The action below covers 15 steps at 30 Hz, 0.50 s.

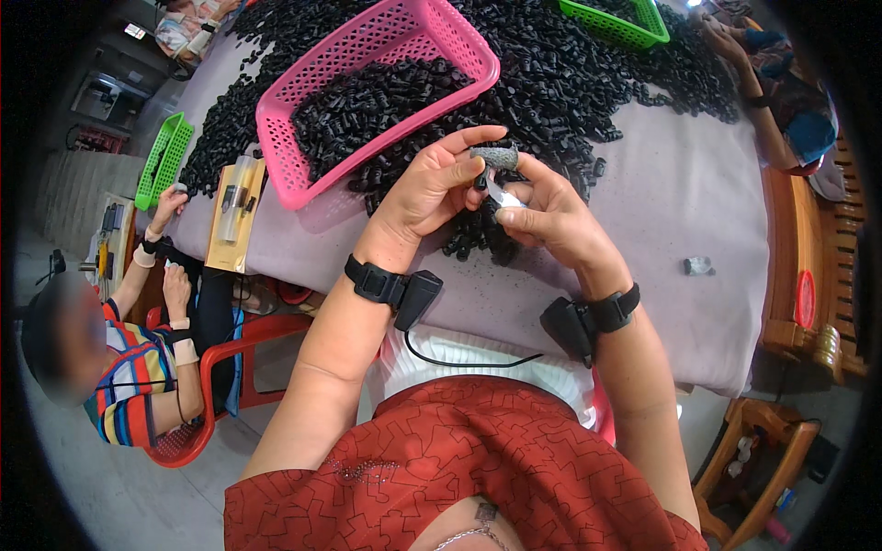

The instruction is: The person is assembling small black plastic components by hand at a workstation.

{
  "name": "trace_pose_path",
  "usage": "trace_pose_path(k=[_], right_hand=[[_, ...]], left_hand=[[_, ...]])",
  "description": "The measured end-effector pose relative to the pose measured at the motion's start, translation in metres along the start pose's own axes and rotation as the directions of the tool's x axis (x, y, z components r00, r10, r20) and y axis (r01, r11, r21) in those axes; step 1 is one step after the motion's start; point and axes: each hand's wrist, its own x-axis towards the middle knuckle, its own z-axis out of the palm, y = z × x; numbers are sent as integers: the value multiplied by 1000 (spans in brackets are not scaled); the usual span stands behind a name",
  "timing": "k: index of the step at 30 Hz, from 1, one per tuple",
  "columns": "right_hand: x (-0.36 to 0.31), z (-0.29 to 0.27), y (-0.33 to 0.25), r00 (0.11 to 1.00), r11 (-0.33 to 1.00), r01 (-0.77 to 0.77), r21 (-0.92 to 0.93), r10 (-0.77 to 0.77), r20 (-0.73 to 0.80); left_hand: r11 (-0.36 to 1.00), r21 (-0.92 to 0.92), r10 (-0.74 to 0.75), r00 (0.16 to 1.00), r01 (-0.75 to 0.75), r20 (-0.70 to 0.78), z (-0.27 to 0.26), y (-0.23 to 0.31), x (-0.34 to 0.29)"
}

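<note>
Above the near edge of a heap of small black parts (450,101), my two hands meet. My left hand (432,188) pinches a small black part (480,180) between thumb and fingers. In my right hand (556,216), closed between thumb and fingers, is a thin, pale, shiny blade-like piece (503,196) whose kind I cannot make out. It points toward the black part. A speckled grey sleeve (496,157) seems to cover the tip of my right index finger. Loose black parts (482,237) lie directly below my hands.
A pink perforated basket (276,138) holding black parts stands tilted ahead. Green baskets (163,161) (634,35) are at the left and far right. A yellow board (225,248) with a clear tube lies left. A small grey roll (698,265) is at right. Co-workers (138,376) (776,92) sit on both sides.
</note>
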Motion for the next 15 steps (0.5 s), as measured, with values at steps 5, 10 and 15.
trace_pose_path(k=[5, 10, 15], right_hand=[[2, 0, 0, 999, 1000, 0, -11, 0, -33], [0, 1, 0, 1000, 1000, 10, -21, -10, 11], [1, -1, -1, 1000, 1000, -5, -12, 5, -18]], left_hand=[[999, 14, -30, 999, 30, -20, 4, 2, -1], [1000, -2, 6, 1000, -6, 23, -2, -1, 0], [1000, -3, -16, 1000, 16, 14, 1, 0, 0]])
